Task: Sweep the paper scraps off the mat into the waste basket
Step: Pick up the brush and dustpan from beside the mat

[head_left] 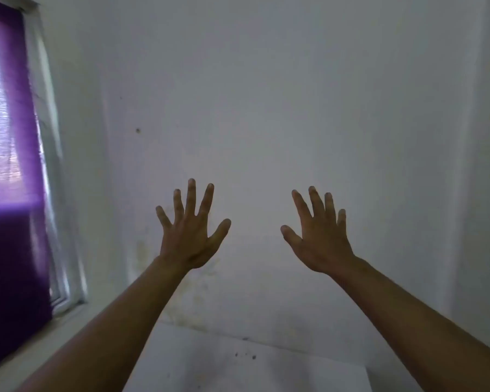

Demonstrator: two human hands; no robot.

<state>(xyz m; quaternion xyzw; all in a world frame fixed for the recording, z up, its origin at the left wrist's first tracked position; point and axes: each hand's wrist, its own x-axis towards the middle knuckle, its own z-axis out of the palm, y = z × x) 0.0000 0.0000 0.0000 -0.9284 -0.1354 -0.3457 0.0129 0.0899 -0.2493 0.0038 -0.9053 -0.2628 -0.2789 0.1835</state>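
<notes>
Mat and basket out of view; left hand (188, 239) and right hand (321, 241) raised, fingers spread, holding nothing, well apart.

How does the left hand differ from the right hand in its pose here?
The left hand has its fingers spread wide and points nearly straight up; the right hand keeps its fingers closer together and leans to the left. The left hand's fingertips also reach a little higher in the picture. Both are open, empty, backs toward the camera, raised before the white wall.
</notes>
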